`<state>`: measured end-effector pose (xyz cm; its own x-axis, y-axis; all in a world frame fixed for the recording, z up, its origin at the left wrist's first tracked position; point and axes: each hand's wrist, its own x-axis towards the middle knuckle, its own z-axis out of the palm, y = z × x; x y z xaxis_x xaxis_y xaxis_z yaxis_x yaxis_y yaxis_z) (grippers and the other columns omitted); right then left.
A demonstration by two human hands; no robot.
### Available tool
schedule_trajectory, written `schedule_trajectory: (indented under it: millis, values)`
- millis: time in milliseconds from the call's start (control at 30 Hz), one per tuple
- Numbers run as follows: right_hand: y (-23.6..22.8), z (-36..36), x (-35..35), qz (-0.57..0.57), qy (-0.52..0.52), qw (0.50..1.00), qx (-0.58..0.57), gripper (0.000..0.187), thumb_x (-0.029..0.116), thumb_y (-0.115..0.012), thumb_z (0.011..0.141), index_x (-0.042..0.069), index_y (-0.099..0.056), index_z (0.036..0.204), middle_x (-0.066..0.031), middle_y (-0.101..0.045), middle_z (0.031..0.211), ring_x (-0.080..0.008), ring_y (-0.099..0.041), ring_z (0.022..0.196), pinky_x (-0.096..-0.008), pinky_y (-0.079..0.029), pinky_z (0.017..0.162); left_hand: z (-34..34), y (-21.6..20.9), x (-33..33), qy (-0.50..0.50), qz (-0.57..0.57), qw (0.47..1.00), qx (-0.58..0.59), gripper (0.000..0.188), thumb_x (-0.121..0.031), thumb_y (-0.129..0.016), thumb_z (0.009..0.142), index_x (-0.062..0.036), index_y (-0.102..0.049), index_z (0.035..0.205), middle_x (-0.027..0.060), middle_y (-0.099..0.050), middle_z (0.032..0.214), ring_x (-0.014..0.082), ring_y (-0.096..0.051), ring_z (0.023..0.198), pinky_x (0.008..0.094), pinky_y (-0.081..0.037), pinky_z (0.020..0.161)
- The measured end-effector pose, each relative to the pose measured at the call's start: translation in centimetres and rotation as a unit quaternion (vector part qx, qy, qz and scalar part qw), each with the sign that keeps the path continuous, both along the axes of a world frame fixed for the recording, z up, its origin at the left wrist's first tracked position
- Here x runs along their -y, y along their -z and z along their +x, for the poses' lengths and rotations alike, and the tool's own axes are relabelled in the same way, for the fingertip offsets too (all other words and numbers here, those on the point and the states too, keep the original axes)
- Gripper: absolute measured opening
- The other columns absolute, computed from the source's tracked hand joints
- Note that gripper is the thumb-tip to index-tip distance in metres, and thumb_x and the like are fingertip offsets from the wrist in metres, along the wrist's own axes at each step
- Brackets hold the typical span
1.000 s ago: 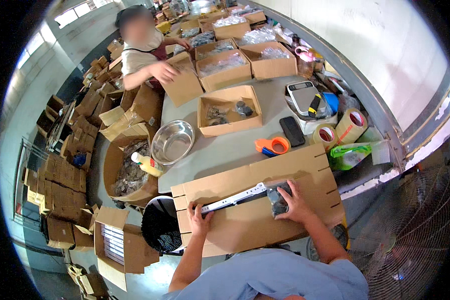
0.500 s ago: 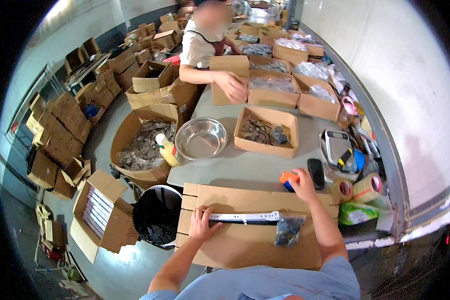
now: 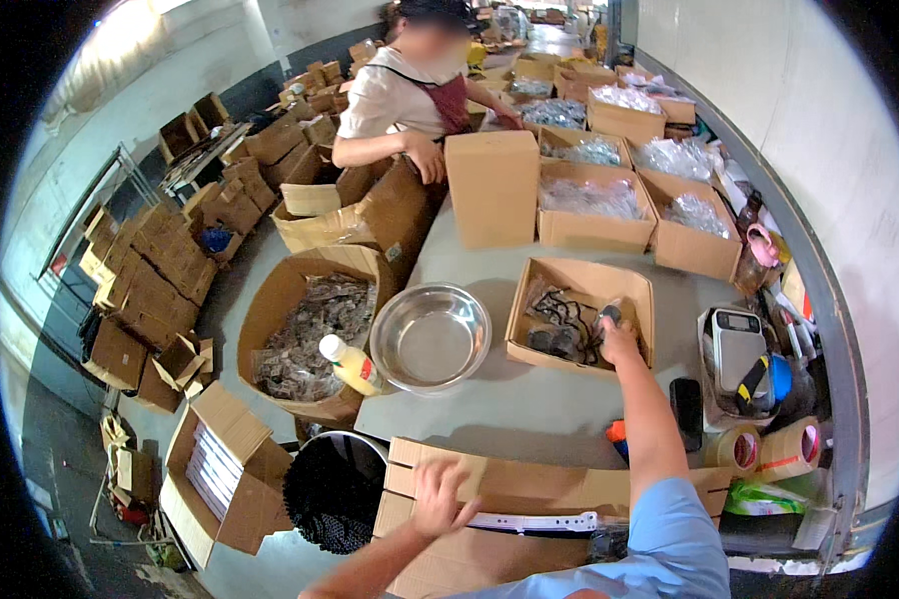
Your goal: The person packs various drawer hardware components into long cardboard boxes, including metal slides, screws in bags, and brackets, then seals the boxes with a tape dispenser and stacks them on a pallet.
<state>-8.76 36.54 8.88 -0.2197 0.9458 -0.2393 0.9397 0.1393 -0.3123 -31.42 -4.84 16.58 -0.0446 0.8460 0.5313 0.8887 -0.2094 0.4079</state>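
My right hand (image 3: 619, 339) reaches into a shallow cardboard box (image 3: 526, 353), its fingers closed round a dark grey rounded piece (image 3: 609, 312). Black cords (image 3: 576, 317) and other dark pieces lie beside it. My left hand (image 3: 440, 502), slightly blurred, is raised over the flat cardboard (image 3: 529, 467) with its fingers apart, holding nothing. Just right of it lies a white perforated metal strip (image 3: 539, 522). At its right end a clear bag (image 3: 607, 544) is mostly hidden by my right sleeve. An orange and blue object (image 3: 617, 436) sits against my right forearm.
A steel bowl (image 3: 431, 337) and a yellow bottle (image 3: 353, 365) stand left of the box. Phone (image 3: 685, 414), scale (image 3: 737, 349) and tape rolls (image 3: 789, 449) line the right side. Across the table, a co-worker (image 3: 400, 105) stands by a tall carton (image 3: 491, 190).
My right hand has released the orange and blue object and moved forward into the box. My left hand has lifted off the strip. The co-worker's arm has drawn back, and the view has shifted.
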Motion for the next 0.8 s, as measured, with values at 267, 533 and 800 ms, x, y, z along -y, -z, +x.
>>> schedule_trajectory:
  millis: [267, 533, 800]
  values:
    - [-4.9, 0.3, 8.2, 0.285, -0.101, 0.925, -0.229, 0.038, 0.008, -0.069, 0.075, 0.007, -0.043, 0.102, -0.0205, -0.046, 0.104, -0.0395, -0.048, 0.096, -0.0465, -0.040, 0.083, 1.2, 2.7, -27.8, 0.087, -0.156, 0.984, -0.024, 0.028, -0.020, -0.059, 0.081, -0.0010, -0.056, 0.101, 0.0200, -0.056, 0.107, 0.0384, -0.053, 0.101, 0.0460, -0.044, 0.088]
    - [-10.8, 14.5, 22.4, 0.303, 0.001, 0.912, -0.275, 0.039, 0.011, -0.072, 0.071, 0.004, -0.046, 0.100, -0.0189, -0.047, 0.101, -0.0362, -0.048, 0.093, -0.0415, -0.041, 0.084, 5.1, 0.5, -34.2, 0.011, -0.531, 0.825, -0.192, 0.091, -0.047, -0.076, 0.065, -0.0159, -0.032, 0.138, 0.0150, -0.051, 0.129, 0.0318, -0.049, 0.120, 0.0469, -0.043, 0.095]
    - [-8.9, 20.0, 40.1, -0.045, 0.147, 0.979, -0.134, 0.040, 0.018, -0.069, 0.072, 0.004, -0.050, 0.103, -0.0199, -0.047, 0.111, -0.0378, -0.045, 0.108, -0.0404, -0.038, 0.090, 4.5, -4.5, -31.7, -0.043, -0.405, 0.876, -0.257, 0.049, -0.038, -0.065, 0.073, -0.0062, -0.058, 0.110, 0.0148, -0.062, 0.109, 0.0297, -0.058, 0.106, 0.0409, -0.050, 0.086]
